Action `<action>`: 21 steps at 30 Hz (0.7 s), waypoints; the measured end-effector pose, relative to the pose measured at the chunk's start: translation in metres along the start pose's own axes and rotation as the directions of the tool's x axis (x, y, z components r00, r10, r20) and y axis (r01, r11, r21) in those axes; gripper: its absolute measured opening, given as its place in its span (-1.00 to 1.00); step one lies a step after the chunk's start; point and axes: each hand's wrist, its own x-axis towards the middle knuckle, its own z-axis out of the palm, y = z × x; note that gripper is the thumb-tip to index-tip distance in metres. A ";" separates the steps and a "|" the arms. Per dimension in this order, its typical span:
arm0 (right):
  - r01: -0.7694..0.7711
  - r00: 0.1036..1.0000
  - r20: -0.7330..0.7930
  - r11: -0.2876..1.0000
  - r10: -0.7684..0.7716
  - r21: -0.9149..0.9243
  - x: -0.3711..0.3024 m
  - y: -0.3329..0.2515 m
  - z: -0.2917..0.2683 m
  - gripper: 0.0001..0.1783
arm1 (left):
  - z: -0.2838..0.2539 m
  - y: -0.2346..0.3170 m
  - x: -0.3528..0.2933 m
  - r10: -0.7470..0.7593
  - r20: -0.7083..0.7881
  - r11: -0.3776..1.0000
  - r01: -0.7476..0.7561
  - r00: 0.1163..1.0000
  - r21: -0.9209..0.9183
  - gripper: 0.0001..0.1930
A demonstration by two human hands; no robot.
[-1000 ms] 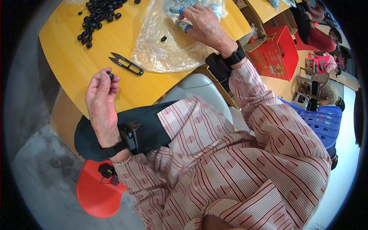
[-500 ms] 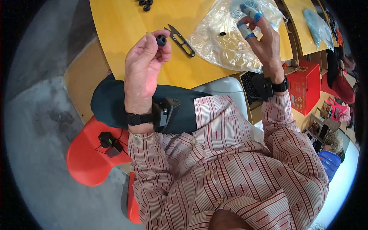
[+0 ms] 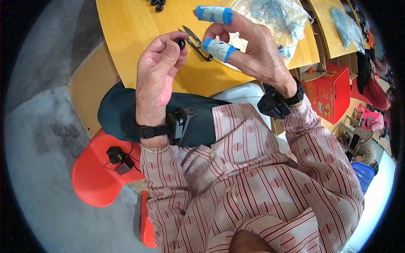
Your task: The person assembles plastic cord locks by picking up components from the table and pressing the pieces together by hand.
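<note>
Yellow table (image 3: 130, 38), left hand (image 3: 157, 71) pinching black ring (image 3: 181, 43), taped-fingered right hand (image 3: 249, 46) at three o'clock, loosely open, empty.

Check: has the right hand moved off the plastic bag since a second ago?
Yes. The right hand left the clear bag and came toward the left hand, now above the snips.

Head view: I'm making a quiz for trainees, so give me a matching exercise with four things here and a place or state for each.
Things:
1. small black ring
2. thread snips
3. clear plastic bag
4. red chair

Places or states:
A. on the grey floor
B. lying on the yellow table, between the hands
C. pinched in the left hand's fingertips
D. on the table beyond the right hand, full of small metal parts

Pairs: 1-C, 2-B, 3-D, 4-A
</note>
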 end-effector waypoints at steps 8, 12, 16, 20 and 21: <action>0.038 0.999 0.013 0.999 -0.037 -0.038 0.004 -0.004 0.003 -0.59 | 0.002 0.002 -0.003 -0.032 -0.009 0.998 0.033 0.999 0.053 -0.70; 0.041 0.997 0.073 0.987 -0.030 -0.157 0.003 0.004 0.001 -0.69 | 0.009 0.000 -0.002 0.020 -0.008 0.986 -0.018 1.000 0.166 -0.75; 0.075 0.996 0.065 0.978 -0.063 -0.192 0.002 0.005 0.002 -0.75 | 0.013 -0.001 0.000 0.029 0.002 0.972 -0.029 1.000 0.232 -0.78; 0.018 0.994 0.113 0.966 0.011 -0.258 0.001 0.005 -0.001 -0.73 | 0.014 -0.007 0.004 0.032 0.017 0.959 -0.035 0.999 0.283 -0.78; 0.021 0.993 0.115 0.967 0.009 -0.254 0.002 0.003 -0.001 -0.73 | 0.014 -0.005 0.002 0.028 0.009 0.948 -0.030 1.000 0.317 -0.78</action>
